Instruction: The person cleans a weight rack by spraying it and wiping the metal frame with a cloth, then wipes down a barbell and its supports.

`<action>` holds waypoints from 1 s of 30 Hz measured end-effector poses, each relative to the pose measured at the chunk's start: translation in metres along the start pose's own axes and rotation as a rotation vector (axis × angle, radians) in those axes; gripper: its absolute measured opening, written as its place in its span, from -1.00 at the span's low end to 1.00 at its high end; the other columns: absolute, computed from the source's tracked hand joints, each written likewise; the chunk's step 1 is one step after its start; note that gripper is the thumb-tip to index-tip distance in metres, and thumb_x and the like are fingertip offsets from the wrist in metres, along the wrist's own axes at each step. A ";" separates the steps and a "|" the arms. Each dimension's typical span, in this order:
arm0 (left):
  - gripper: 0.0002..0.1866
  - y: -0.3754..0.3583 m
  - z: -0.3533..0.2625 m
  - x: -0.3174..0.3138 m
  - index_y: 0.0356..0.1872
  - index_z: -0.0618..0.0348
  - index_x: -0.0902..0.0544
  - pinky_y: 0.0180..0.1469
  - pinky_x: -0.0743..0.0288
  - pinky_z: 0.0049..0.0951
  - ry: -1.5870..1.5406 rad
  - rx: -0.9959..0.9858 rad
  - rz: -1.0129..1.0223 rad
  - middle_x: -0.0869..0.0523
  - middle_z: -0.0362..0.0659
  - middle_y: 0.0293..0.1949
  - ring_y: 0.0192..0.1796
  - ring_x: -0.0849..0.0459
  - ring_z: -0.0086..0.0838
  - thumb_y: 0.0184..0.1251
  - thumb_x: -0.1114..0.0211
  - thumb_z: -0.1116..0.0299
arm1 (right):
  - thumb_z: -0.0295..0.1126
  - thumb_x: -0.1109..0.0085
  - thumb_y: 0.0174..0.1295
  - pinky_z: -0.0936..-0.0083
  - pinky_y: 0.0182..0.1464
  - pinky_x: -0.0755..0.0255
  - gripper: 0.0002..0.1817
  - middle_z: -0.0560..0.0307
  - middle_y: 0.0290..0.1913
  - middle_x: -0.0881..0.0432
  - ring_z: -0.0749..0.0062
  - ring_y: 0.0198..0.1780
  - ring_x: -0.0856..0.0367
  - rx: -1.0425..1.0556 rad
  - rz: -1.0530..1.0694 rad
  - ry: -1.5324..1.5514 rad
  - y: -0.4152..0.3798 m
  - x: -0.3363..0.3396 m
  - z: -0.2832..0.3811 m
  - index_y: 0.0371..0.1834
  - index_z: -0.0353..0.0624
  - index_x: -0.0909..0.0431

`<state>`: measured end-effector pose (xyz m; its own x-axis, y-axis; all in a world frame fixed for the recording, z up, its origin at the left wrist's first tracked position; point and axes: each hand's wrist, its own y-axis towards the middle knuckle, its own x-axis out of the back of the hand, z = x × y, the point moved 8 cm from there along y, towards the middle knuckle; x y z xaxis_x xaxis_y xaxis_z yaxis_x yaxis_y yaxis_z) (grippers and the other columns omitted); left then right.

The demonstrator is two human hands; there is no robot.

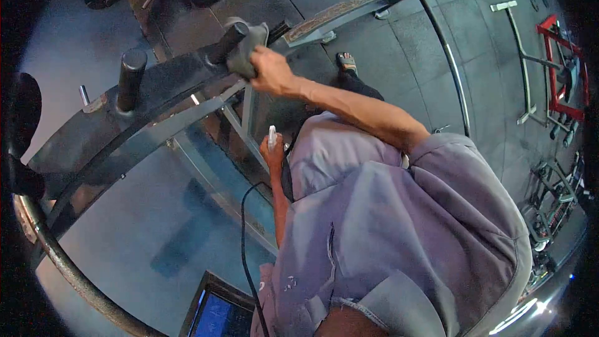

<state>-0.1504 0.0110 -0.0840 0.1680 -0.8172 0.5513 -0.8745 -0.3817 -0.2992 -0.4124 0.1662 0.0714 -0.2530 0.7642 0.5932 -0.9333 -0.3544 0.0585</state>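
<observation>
Cloth [239, 62] at eleven o'clock is pinched by right grip [269, 71], left grip [272, 150] clasping white object [272, 131], shirt marks [290, 284] illegible.

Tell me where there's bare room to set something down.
Floor is bare between the curved bar and the metal stand. The dark beam also shows a bare stretch between its two posts. It is crowded around the right hand, where the cloth lies against one post.
</observation>
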 end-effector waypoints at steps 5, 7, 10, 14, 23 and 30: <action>-0.76 -0.002 -0.068 0.006 -0.44 0.27 -0.61 -0.46 -0.36 -0.47 -0.030 0.072 0.037 -0.56 -0.25 -0.60 -0.53 -0.48 -0.58 0.11 -0.36 0.26 | -0.28 -0.43 -0.28 0.17 -0.06 -0.45 -0.55 -0.10 -0.16 -0.52 -0.08 -0.09 -0.52 0.033 -0.147 -0.028 -0.014 -0.023 -0.052 -0.31 -0.26 -0.51; -0.77 -0.001 -0.062 0.006 -0.44 0.27 -0.61 -0.48 -0.35 -0.47 -0.026 0.046 -0.025 -0.56 -0.24 -0.60 -0.55 -0.48 -0.58 0.12 -0.35 0.28 | -0.30 -0.43 -0.28 0.20 -0.05 -0.47 -0.50 -0.12 -0.13 -0.52 -0.06 -0.04 -0.52 -0.204 0.048 -0.071 -0.012 -0.026 -0.066 -0.23 -0.27 -0.50; -0.77 -0.004 -0.062 0.001 -0.44 0.26 -0.61 -0.49 -0.34 -0.46 0.013 0.070 0.008 -0.56 -0.24 -0.60 -0.56 -0.48 -0.58 0.12 -0.35 0.28 | -0.30 -0.43 -0.27 0.18 -0.06 -0.48 -0.46 -0.12 -0.07 -0.49 -0.03 -0.03 -0.52 -0.028 -0.011 -0.025 -0.005 -0.002 -0.015 -0.17 -0.27 -0.48; -0.77 0.004 -0.039 -0.005 -0.45 0.26 -0.61 -0.51 -0.33 -0.44 0.052 0.092 0.063 -0.56 -0.23 -0.61 -0.56 -0.49 -0.57 0.13 -0.34 0.26 | -0.27 -0.46 -0.29 0.14 -0.02 -0.45 -0.44 -0.12 -0.04 -0.48 -0.05 -0.01 -0.50 0.156 -0.067 -0.002 -0.014 -0.004 -0.013 -0.18 -0.26 -0.49; -0.74 0.000 -0.042 -0.008 -0.41 0.26 -0.62 -0.52 -0.33 -0.44 -0.132 0.140 0.117 -0.57 -0.23 -0.61 -0.57 -0.49 -0.59 0.15 -0.33 0.22 | -0.31 -0.38 -0.28 0.17 0.02 -0.41 -0.47 -0.15 -0.13 -0.45 -0.10 -0.02 -0.46 0.118 -0.023 0.060 -0.007 -0.007 -0.016 -0.19 -0.28 -0.44; -0.70 -0.003 -0.083 0.001 -0.48 0.29 -0.60 -0.50 -0.36 -0.41 0.026 -0.058 -0.075 -0.55 -0.19 -0.65 -0.57 -0.50 -0.54 0.13 -0.34 0.20 | -0.28 -0.27 -0.17 0.13 -0.06 -0.45 -0.60 -0.20 -0.16 -0.51 -0.11 -0.10 -0.53 -0.071 0.087 0.037 -0.017 -0.013 -0.070 -0.25 -0.29 -0.52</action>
<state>-0.1851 0.0472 -0.0181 0.2224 -0.7755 0.5909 -0.8849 -0.4149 -0.2115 -0.4110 0.2000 0.0063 -0.3415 0.7525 0.5632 -0.9230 -0.3817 -0.0497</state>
